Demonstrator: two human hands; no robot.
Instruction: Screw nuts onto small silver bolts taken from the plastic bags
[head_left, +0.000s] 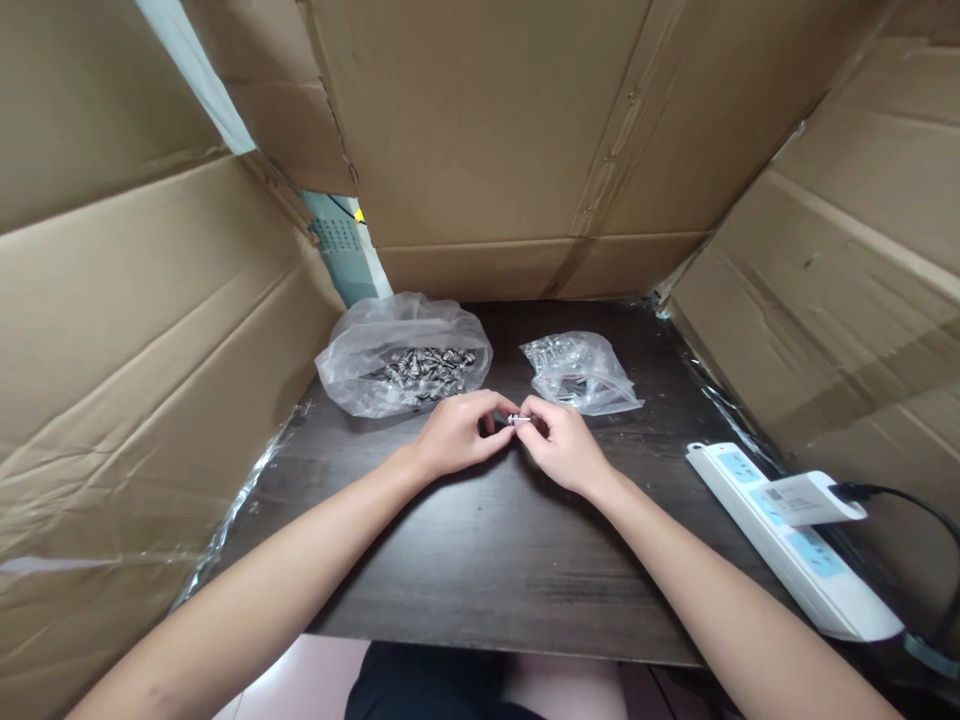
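Over a counter (480, 580), left fingers (495, 440) and right fingers (534, 405) pinch a metal fastener (519, 419), likely light, stiff, best held endwise.

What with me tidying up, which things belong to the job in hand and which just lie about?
Likely job:
small metal part, between left hand and right hand
larger bag, smaller bag, both holding metal pieces

Likely lying about:
power strip
white adapter
black cable

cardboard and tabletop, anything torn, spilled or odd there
Yes, at the back left: the cardboard sheets don't meet, so a pale green surface shows through beside a rough-looking edge. On the tabletop I see no clear spill; the metal pieces sit in the open plastic bag.
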